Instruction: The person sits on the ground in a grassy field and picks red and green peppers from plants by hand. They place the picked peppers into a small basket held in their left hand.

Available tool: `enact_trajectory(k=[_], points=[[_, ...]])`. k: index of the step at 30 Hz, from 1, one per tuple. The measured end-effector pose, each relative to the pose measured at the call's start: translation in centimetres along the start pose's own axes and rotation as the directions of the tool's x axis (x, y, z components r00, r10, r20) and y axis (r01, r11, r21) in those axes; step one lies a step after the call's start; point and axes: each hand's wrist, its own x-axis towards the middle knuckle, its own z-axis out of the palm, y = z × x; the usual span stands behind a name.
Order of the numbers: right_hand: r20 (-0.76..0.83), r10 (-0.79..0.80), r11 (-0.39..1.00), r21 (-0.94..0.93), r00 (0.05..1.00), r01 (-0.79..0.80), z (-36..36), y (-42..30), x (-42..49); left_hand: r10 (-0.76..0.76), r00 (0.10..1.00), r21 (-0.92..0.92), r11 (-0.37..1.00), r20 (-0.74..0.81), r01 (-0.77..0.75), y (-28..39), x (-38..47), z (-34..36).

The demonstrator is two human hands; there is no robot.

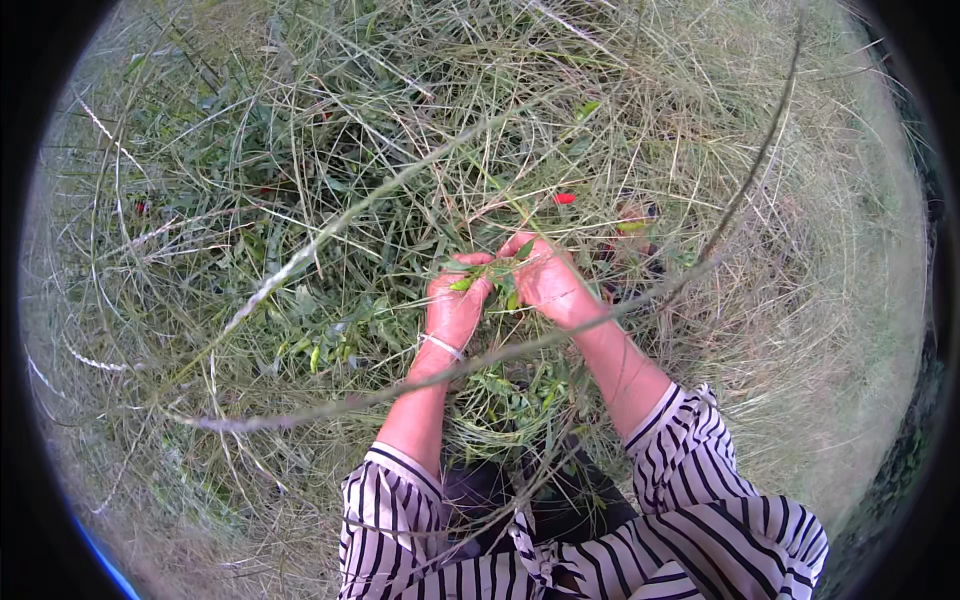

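Observation:
My left hand (pixel 456 304), with a thin pale band at the wrist, has its fingers closed on a leafy chilli sprig (pixel 480 274). A small green chilli (pixel 461 284) sticks out over its fingers. Close against it, my right hand (pixel 546 279) pinches at the same sprig; a leaf crosses its fingers, and its fingertips are partly hidden. Just beyond the right hand a red chilli (pixel 564 199) shows in the grass. Several green chillies (pixel 315 355) hang among leaves left of my left wrist.
Dense tall grass (pixel 750 315) surrounds the chilli plants. A long stem (pixel 517 349), blurred and near the camera, crosses in front of both forearms. Right of my right hand, a reddish and dark thing (pixel 634 244) is half hidden in grass. My dark-clothed legs (pixel 480 495) are below.

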Motion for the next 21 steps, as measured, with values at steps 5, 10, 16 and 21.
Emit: enact_trajectory(k=[5,10,16,21], points=[[0.023,0.002,0.986,0.166,1.0,-0.006,2.1,1.6,-0.1,0.347,0.936,0.246,0.913,-0.051,-0.325,-0.3,-0.5,-2.4],[0.405,-0.392,0.261,-0.812,0.826,0.522,-0.9,2.7,0.7,0.302,0.953,0.441,0.857,-0.014,-0.265,-0.1,-2.0,-2.5],[0.24,0.207,0.978,-0.058,0.948,-0.199,-0.9,1.1,-0.4,0.364,0.919,0.412,0.822,0.149,-0.392,1.7,-2.8,-3.5],[0.167,0.259,0.86,-0.489,0.951,-0.148,-1.5,0.3,-1.5,0.37,0.915,0.419,0.814,0.159,-0.402,1.2,-2.9,-3.2]])
